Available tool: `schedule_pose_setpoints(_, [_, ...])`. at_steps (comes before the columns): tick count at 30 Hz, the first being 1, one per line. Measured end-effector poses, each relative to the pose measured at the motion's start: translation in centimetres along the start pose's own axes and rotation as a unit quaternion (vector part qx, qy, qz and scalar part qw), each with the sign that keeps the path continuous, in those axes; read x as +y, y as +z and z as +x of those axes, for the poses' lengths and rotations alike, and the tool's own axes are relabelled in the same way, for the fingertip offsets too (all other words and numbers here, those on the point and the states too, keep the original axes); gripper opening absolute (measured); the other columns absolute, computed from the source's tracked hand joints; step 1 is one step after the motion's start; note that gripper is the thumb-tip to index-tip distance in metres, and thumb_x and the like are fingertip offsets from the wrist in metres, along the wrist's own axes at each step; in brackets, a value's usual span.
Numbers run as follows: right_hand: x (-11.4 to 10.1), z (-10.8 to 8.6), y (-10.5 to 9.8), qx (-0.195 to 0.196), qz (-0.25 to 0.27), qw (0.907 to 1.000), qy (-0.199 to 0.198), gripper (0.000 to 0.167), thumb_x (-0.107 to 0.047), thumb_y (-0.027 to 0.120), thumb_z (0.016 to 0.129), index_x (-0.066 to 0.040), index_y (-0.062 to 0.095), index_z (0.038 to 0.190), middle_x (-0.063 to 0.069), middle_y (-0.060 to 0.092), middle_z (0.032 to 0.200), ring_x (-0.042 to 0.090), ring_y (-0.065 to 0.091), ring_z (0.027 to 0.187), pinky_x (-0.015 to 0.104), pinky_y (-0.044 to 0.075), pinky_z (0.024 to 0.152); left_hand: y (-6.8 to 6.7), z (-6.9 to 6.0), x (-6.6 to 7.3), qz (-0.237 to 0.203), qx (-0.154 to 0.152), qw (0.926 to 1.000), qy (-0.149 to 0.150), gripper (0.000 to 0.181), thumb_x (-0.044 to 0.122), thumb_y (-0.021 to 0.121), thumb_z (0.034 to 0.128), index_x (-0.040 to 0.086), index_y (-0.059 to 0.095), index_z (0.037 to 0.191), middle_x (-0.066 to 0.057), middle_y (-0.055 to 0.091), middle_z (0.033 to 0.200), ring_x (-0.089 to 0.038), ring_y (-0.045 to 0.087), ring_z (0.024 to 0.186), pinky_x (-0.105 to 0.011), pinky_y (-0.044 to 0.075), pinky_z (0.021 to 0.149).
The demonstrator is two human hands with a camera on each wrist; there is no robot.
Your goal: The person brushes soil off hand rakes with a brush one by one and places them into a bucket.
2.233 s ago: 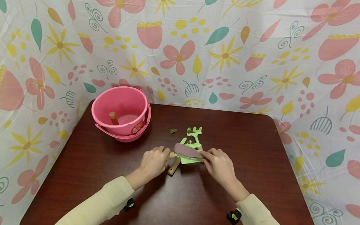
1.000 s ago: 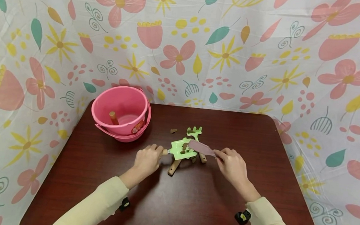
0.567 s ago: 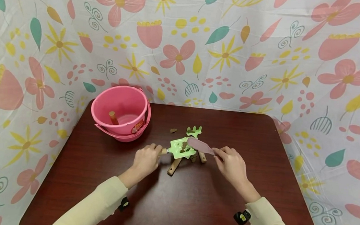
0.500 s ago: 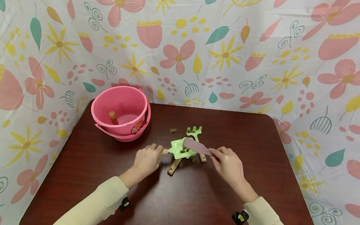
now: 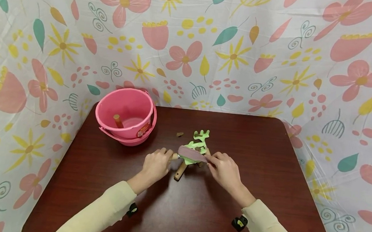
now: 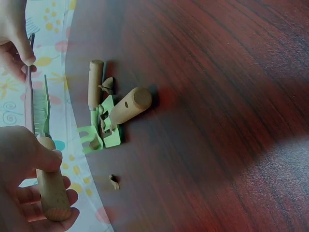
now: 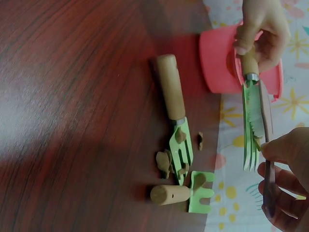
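My left hand (image 5: 155,164) grips the wooden handle of a green garden fork (image 7: 247,121), raised above the table. Lying along the fork's head is a mauve brush (image 5: 191,153), pinched by my right hand (image 5: 225,170) at its narrow end. Pale bristles (image 6: 38,111) face the fork in the left wrist view and touch it. Below, a second green fork (image 7: 182,150) rests on the table with brown clumps (image 7: 180,135) on it. A small green rake (image 7: 202,193) with a wooden handle lies across its tip. The brush hides much of the held fork from the head.
A pink bucket (image 5: 123,101) stands at the table's back left with a wooden handle (image 5: 117,121) upright inside. One brown bit (image 5: 180,134) lies apart behind the tools, and larger clumps (image 7: 164,163) lie beside them. A flowered cloth (image 5: 184,41) hangs behind the table.
The brush was drawn right over the fork's prongs, then swept left to the handle end. My right hand has moved left; my left hand, with the fork, has shifted slightly right.
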State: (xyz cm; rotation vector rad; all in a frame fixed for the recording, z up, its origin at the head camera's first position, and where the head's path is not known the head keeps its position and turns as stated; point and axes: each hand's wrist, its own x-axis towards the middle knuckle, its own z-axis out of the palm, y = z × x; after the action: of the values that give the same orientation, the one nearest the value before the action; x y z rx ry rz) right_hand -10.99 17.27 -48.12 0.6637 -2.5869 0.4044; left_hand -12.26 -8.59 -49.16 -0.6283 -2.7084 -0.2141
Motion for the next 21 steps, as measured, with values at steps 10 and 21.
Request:
schedule_pose_setpoints(10, [1.1,-0.3,0.0,0.026,-0.026,0.9992,0.014,0.028,-0.015,0.077,0.071,-0.014,0.073,0.099,0.001,0.062,0.079,0.020,0.054,0.065,0.034,0.044,0.056,0.1,-0.2,0.1,0.002,-0.018,0.9998,-0.001,0.024,0.018,0.076,0.0690,0.013,0.060,0.085,-0.002,0.059,0.075,-0.020,0.057,0.061,-0.036,0.045,0.042])
schedule_pose_setpoints(21, [2.4,-0.8,-0.6,0.033,-0.035,0.9986,0.023,0.029,-0.011,0.075,0.071,-0.012,0.072,0.099,0.004,0.063,0.081,0.023,0.056,0.066,0.036,0.045,0.055,-0.2,-0.4,-0.5,0.008,-0.017,0.9998,-0.005,0.022,0.018,0.075,0.0701,0.013,0.059,0.084,-0.002,0.058,0.075,-0.020,0.057,0.060,-0.035,0.044,0.041])
